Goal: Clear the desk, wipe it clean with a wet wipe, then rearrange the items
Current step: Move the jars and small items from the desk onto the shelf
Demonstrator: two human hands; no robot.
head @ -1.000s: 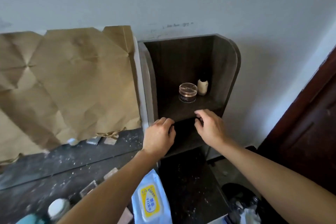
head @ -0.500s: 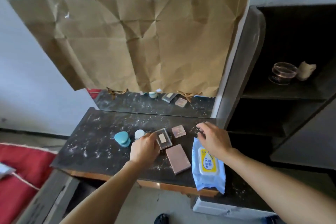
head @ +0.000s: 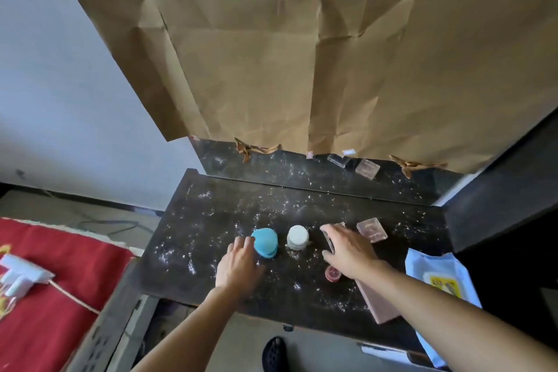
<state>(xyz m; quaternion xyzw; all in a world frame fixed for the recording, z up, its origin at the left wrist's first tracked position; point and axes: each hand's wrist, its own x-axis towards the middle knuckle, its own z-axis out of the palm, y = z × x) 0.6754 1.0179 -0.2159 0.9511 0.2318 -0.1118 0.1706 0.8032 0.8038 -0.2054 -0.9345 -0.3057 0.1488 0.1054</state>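
Reaching over the dark, white-speckled desk top (head: 211,220), both hands are among the small cosmetics. The left hand (head: 238,263) lies low over the near-left part of the desk with its fingers fairly straight. Their tips touch the left side of the blue rounded plastic container (head: 267,240) without wrapping round it. Just right of that stands the white round lidded jar (head: 298,237), free between the two hands. The right hand (head: 350,251) pinches a thin flat dark-edged case (head: 327,240), tilted up on its edge at the thumb side (its face is too blurred to read). Just beyond this hand, to the far right, lies a pink translucent square case (head: 372,229). A small pink round pot (head: 332,273) sits just left of the right wrist, and a flat pink rectangular box (head: 380,306) lies partly under the forearm. The pale blue wet wipe pack (head: 428,263) with its yellow label lies at the desk's right edge, well apart from the left hand. Creased brown paper (head: 302,54) covers the wall behind.
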